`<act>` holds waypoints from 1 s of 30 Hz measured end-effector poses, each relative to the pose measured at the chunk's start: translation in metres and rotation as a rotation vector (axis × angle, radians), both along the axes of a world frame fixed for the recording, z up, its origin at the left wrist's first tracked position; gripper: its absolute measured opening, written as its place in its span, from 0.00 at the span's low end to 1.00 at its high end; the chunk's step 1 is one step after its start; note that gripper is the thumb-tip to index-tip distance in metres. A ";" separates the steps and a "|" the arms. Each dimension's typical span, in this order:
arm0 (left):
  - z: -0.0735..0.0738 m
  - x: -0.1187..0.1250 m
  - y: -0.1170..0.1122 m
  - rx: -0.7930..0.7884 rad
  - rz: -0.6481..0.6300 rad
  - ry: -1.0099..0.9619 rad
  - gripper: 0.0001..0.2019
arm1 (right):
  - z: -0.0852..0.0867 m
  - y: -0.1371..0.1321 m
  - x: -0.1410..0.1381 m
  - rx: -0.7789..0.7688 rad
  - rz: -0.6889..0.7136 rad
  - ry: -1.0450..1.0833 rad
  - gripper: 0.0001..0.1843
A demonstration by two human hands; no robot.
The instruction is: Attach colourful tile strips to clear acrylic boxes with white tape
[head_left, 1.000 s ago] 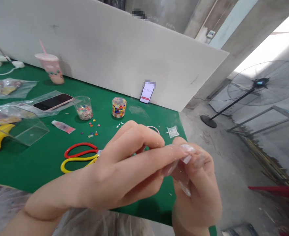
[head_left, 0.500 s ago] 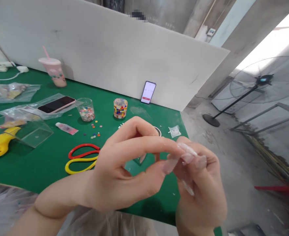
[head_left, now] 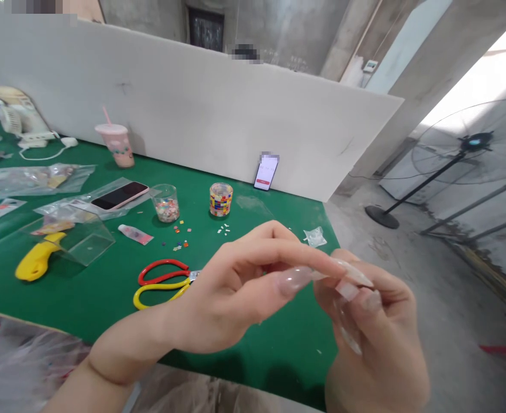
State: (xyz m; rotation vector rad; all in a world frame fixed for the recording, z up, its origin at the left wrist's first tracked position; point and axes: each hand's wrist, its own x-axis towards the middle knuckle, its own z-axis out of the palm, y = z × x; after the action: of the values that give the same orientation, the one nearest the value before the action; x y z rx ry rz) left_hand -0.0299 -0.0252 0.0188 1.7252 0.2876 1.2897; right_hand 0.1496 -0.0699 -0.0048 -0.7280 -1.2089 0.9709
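My right hand (head_left: 379, 327) is closed in a pinch, with a small pale pinkish-white square tile (head_left: 347, 290) between thumb and fingers. My left hand (head_left: 235, 287) reaches across from the left, its index fingertip touching the area just above the tile. Left thumb and index finger are apart; the other left fingers are partly hidden behind. Both hands have long glossy nails. Below and left of my left hand lie scissors (head_left: 163, 271) with red and yellow handles, their blades hidden by the hand.
On the green table (head_left: 85, 298) stand a cup of small tiles (head_left: 167, 209), a round container covered in coloured tiles (head_left: 220, 201), and a drink cup (head_left: 117, 146). Loose tiles (head_left: 181, 238), a small tube (head_left: 136, 234), a yellow tool (head_left: 35, 258) and a phone (head_left: 120, 195) lie around.
The camera view has shifted, so the table things sit lower and further right. Both hands keep nearly the same pose, with the left thumb slightly further from the tile.
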 end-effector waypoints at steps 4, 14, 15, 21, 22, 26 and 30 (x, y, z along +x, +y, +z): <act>0.002 0.001 -0.002 -0.068 0.013 -0.022 0.09 | 0.002 -0.007 -0.004 0.062 -0.041 -0.037 0.05; 0.002 0.000 -0.001 -0.109 0.038 0.026 0.11 | 0.007 -0.017 -0.016 0.063 -0.173 -0.142 0.07; 0.001 0.000 -0.001 -0.134 0.024 0.026 0.12 | 0.008 -0.017 -0.016 0.057 -0.171 -0.133 0.07; 0.001 -0.003 0.002 -0.273 0.039 0.103 0.07 | 0.010 -0.009 -0.011 0.023 -0.116 -0.137 0.15; 0.001 -0.004 0.003 -0.256 0.067 0.124 0.07 | 0.010 -0.007 -0.010 0.009 -0.114 -0.118 0.16; -0.001 -0.006 0.010 -0.209 0.148 0.184 0.10 | 0.011 -0.001 -0.009 -0.055 -0.066 -0.073 0.14; -0.004 -0.004 0.016 -0.206 0.137 0.220 0.11 | 0.010 0.004 -0.009 -0.117 -0.029 -0.071 0.10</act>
State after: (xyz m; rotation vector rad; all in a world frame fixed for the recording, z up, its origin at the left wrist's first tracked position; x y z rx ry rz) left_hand -0.0336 -0.0095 0.0149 1.6929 0.6543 1.1234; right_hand 0.1408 -0.0663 0.0056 -0.8757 -1.2072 1.0052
